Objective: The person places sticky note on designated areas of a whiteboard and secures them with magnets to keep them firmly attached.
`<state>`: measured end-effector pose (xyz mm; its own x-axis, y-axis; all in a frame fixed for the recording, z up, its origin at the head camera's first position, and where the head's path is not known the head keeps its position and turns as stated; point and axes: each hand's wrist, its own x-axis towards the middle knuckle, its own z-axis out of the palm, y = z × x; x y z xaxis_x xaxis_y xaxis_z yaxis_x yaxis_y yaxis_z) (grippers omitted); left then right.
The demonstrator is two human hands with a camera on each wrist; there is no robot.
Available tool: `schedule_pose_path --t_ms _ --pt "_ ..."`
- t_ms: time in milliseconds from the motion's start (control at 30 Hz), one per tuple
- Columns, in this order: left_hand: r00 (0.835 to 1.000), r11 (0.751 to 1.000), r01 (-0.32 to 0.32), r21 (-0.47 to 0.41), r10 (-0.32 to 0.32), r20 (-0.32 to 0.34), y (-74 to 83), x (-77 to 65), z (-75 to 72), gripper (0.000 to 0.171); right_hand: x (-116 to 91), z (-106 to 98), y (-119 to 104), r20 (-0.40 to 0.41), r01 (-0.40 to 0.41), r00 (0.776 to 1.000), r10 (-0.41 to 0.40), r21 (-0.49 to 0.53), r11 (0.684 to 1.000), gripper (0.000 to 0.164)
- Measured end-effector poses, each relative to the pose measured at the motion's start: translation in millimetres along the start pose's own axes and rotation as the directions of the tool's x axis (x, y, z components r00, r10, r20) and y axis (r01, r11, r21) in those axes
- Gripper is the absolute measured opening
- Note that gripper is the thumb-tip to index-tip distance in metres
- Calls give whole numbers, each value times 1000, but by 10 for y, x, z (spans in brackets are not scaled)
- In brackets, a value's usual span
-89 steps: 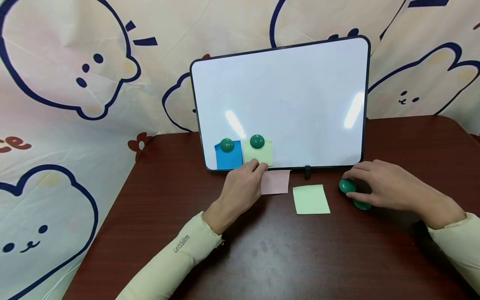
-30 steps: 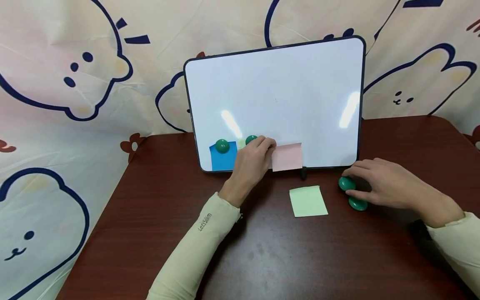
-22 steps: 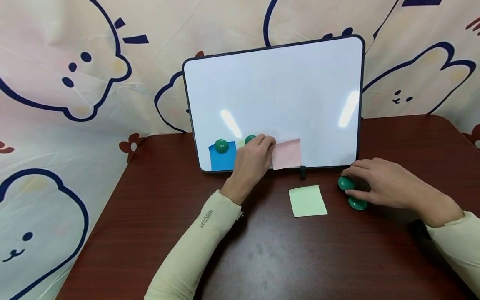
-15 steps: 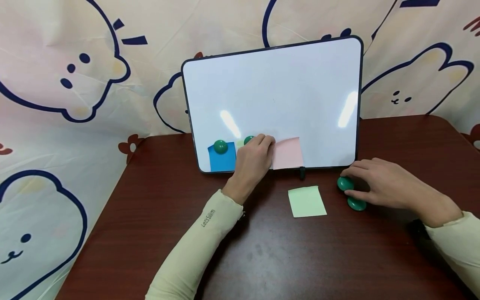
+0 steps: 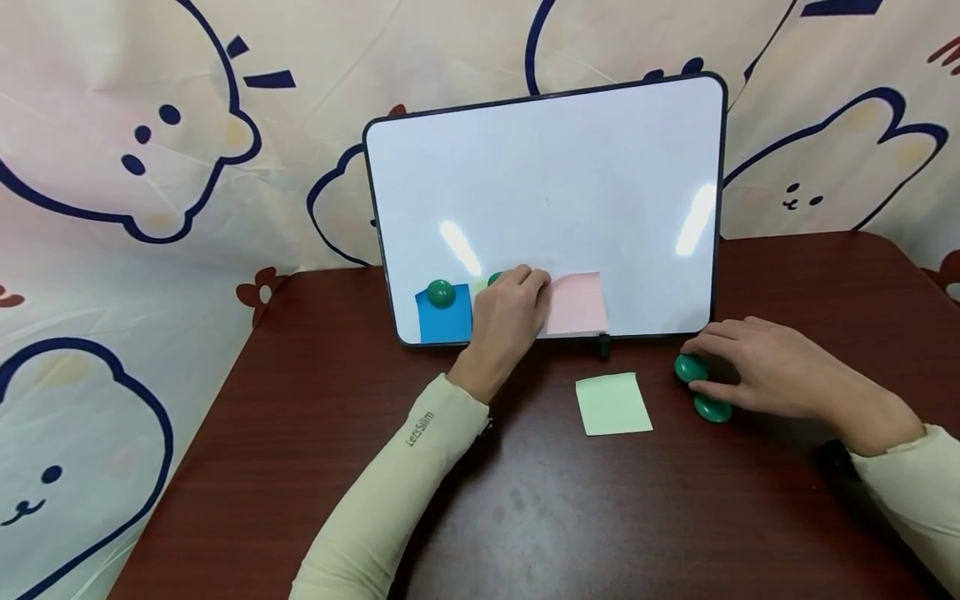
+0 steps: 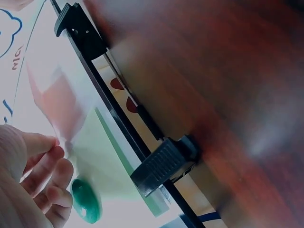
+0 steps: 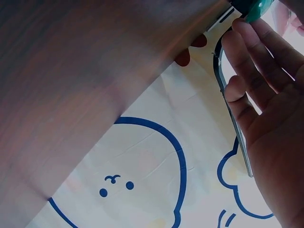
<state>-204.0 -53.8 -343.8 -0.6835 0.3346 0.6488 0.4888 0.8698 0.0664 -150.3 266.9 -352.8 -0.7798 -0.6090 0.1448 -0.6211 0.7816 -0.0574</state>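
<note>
Paper square (image 5: 577, 305) in left grip (image 5: 507, 315) against glossy whiteboard (image 5: 547, 183)

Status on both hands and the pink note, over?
Left hand pinches pink note, low at whiteboard. Right hand pinches farther green magnet on table. Nothing visibly blocking.

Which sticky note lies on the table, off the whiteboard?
The pale green note on the table; the blue note, pink note and other green note are up at the whiteboard.
</note>
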Motion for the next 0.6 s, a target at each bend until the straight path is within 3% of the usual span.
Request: schedule_pose_path --t_ms 400,600 --pt "1000 999 22 24 -23 14 -7 30 5 13 22 -27 4 9 3 1000 -3 6 1000 39" --pt "999 999 2 47 -4 44 5 20 -6 16 13 -1 -18 15 1 1000 -2 19 1000 39"
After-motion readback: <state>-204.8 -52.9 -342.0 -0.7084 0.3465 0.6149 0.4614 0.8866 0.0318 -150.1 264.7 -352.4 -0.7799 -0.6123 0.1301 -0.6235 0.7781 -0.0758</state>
